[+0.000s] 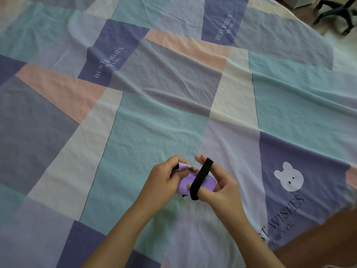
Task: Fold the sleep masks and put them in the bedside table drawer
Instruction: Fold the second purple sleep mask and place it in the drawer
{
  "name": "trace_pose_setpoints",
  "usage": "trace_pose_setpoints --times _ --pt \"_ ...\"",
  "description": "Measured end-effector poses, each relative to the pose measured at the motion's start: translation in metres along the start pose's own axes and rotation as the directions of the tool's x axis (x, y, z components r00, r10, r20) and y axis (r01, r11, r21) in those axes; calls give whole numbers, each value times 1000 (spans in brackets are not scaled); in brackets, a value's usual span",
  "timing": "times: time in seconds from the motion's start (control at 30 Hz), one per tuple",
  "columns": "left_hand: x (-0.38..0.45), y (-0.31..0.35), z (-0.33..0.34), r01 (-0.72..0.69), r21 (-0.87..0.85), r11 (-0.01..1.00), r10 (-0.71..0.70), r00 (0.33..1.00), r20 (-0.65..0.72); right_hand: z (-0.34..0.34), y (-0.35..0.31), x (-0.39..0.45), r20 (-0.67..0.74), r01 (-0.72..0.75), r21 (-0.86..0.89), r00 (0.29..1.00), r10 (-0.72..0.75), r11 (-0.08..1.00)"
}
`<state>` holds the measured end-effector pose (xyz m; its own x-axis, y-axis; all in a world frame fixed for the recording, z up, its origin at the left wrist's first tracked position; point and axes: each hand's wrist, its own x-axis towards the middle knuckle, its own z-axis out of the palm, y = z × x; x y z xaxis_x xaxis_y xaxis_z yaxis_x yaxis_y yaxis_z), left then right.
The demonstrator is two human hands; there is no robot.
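Observation:
A purple sleep mask, folded into a small bundle, is held just above the bed near the lower middle of the head view. My left hand grips its left end, fingers curled over the fabric. My right hand holds the mask's black elastic strap, which is stretched in a loop over my extended fingers and my thumb. The strap crosses diagonally over the purple bundle. No other sleep mask and no drawer is in view.
The bed is covered with a patchwork sheet in teal, lilac, pink and cream, with a white rabbit print at the right. A black office chair base stands on the floor at the top right, beyond the bed's edge.

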<state>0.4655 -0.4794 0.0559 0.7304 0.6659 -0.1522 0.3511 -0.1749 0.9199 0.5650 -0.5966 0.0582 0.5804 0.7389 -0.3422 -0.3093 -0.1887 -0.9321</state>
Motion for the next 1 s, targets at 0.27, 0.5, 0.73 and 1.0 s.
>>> trace_pose_setpoints --times 0.27,0.5,0.73,1.0 --pt "0 6 9 193 -447 873 -254 964 -80 4 3 0 42 -57 75 998 54 996" --pt "-5 6 22 298 -738 606 -514 855 -76 10 16 -7 120 -110 79 988 100 991" --pt "-4 4 27 212 -620 756 -443 862 -246 15 34 -17 39 -120 -47 992 122 992" --pt "-8 1 24 306 -443 843 -337 941 8 3 31 -24 182 234 -497 970 -163 836"
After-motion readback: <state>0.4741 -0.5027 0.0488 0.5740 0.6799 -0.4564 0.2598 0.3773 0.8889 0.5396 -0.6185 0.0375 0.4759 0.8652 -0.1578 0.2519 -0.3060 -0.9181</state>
